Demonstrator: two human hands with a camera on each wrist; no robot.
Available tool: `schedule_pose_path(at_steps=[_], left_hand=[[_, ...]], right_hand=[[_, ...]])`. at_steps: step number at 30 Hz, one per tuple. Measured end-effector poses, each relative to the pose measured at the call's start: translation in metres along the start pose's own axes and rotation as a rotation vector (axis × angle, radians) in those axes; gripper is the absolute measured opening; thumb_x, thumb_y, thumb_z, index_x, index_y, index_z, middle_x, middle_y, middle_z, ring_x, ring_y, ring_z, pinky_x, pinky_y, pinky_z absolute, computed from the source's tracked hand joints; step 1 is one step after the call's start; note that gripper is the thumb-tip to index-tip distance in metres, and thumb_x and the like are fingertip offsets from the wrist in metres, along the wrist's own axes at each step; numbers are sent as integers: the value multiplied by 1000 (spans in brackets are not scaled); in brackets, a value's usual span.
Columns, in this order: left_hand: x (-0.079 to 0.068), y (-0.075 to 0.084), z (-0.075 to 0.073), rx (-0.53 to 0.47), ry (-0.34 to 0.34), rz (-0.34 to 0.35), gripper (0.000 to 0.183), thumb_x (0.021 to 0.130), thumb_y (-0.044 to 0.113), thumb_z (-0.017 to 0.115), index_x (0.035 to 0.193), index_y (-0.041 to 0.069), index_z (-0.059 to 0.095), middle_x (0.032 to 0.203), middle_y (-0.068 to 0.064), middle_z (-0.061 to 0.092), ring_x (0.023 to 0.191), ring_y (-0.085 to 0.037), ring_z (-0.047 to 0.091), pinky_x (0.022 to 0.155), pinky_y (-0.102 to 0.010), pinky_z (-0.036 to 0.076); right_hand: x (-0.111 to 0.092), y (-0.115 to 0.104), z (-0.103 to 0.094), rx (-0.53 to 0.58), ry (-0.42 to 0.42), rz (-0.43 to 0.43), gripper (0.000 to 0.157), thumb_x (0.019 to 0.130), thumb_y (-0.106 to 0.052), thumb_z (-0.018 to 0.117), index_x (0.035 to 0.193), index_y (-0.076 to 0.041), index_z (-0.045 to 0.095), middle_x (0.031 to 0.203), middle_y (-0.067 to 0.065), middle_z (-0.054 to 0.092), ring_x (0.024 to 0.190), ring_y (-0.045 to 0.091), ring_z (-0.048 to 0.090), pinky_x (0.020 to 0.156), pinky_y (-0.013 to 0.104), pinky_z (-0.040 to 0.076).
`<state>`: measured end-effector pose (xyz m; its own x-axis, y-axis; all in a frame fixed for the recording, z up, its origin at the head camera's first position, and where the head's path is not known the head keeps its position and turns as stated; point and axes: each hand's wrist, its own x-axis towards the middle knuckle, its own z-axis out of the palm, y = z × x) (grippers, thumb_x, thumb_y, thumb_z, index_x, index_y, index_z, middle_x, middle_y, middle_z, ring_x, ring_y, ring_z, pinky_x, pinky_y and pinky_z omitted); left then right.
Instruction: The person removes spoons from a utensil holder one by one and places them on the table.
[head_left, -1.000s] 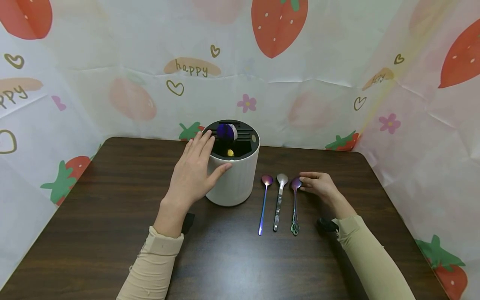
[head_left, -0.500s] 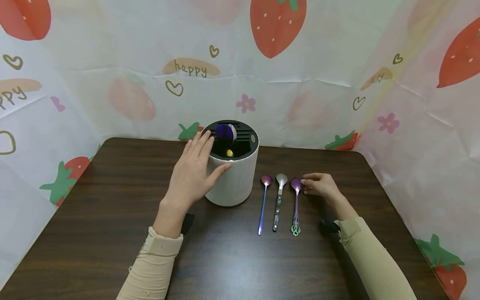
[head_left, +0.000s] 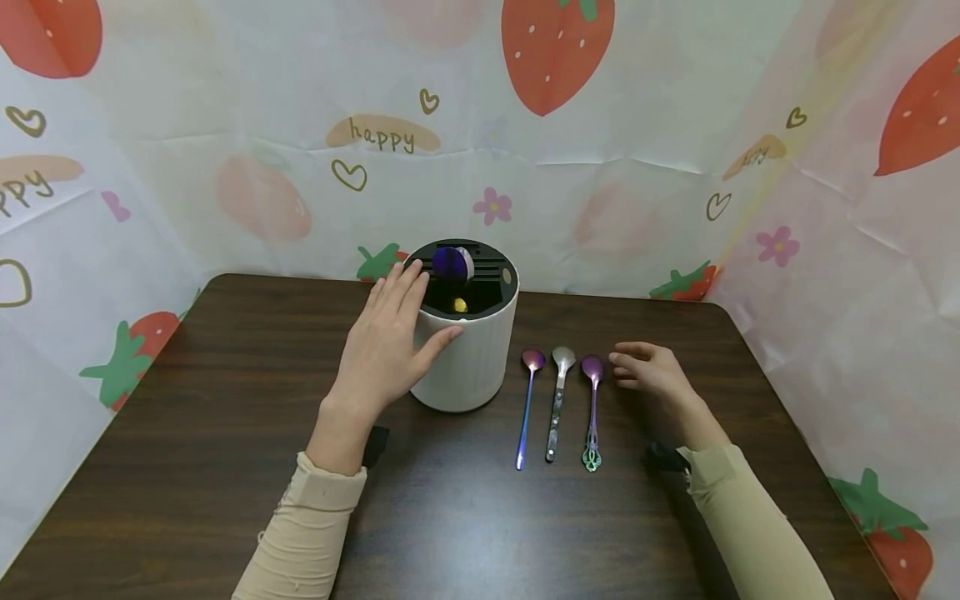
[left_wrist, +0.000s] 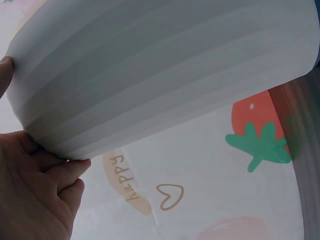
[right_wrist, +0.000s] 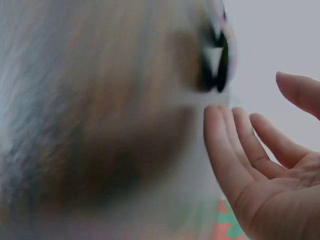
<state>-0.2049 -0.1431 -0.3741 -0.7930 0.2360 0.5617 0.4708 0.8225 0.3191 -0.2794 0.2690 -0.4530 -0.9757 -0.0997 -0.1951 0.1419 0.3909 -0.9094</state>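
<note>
My left hand [head_left: 382, 354] rests on the left side of a white ribbed cylindrical holder [head_left: 468, 367] with a black top. Its fingers lie nearly straight along the rim, thumb on the front wall. Inside the holder a dark purple spoon head [head_left: 451, 264] and a small yellow thing [head_left: 460, 306] show. My right hand [head_left: 651, 371] is just right of a purple spoon [head_left: 592, 368] with an openwork handle, apart from it and holding nothing. Left of that spoon lie a silver spoon [head_left: 563, 359] with a patterned handle and a purple-blue spoon [head_left: 533, 361]. In the right wrist view my fingers [right_wrist: 245, 150] are loosely spread.
The dark wooden table [head_left: 187, 433] ends at a back edge against a white backdrop [head_left: 637, 83] printed with strawberries, hearts and words. The three spoons lie side by side, bowls toward the back, right of the holder.
My right hand has let go of the purple spoon with the openwork handle and moved slightly right. That spoon has turned a little straighter. My left hand and the holder stay put.
</note>
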Motion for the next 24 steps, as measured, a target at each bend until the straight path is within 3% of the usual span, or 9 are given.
schedule_pose_path(at_steps=[3, 5, 11, 19, 24], left_hand=[[0, 0, 0, 0, -4, -4, 81, 100, 52, 66, 155, -3, 42, 165, -19, 36, 158, -34, 24, 130, -46, 14], [0, 0, 0, 0, -6, -8, 81, 100, 52, 65, 156, -3, 42, 165, -19, 36, 158, -34, 24, 130, -46, 14], [-1, -1, 0, 1, -9, -8, 81, 100, 51, 65, 155, -4, 42, 165, -19, 36, 157, -35, 25, 130, -46, 14], [-1, 1, 0, 3, 2, 4, 81, 100, 51, 67, 154, -4, 44, 164, -20, 38, 155, -38, 28, 128, -52, 20], [0, 1, -1, 3, 4, 3, 81, 99, 51, 67, 154, -4, 44, 164, -20, 38, 156, -37, 27, 129, -51, 19]], right_hand=[[-6, -14, 1, -4, 17, -46, 58, 106, -27, 63, 151, 7, 47, 147, 29, 53, 127, 35, 61, 96, 34, 60], [-9, -24, 3, 3, 37, -89, 58, 106, -30, 63, 152, 3, 48, 149, 27, 52, 130, 32, 60, 98, 33, 58], [-20, -59, 16, 36, 131, -280, 53, 104, -29, 68, 148, -3, 55, 146, 18, 58, 110, 4, 65, 93, 24, 58], [-35, -100, 47, 101, 220, -553, 38, 102, -14, 70, 137, -1, 65, 123, -5, 70, 98, 8, 71, 91, 21, 56], [-40, -124, 71, 136, 197, -695, 35, 100, -7, 70, 134, -1, 67, 126, 8, 70, 105, 12, 71, 93, 25, 56]])
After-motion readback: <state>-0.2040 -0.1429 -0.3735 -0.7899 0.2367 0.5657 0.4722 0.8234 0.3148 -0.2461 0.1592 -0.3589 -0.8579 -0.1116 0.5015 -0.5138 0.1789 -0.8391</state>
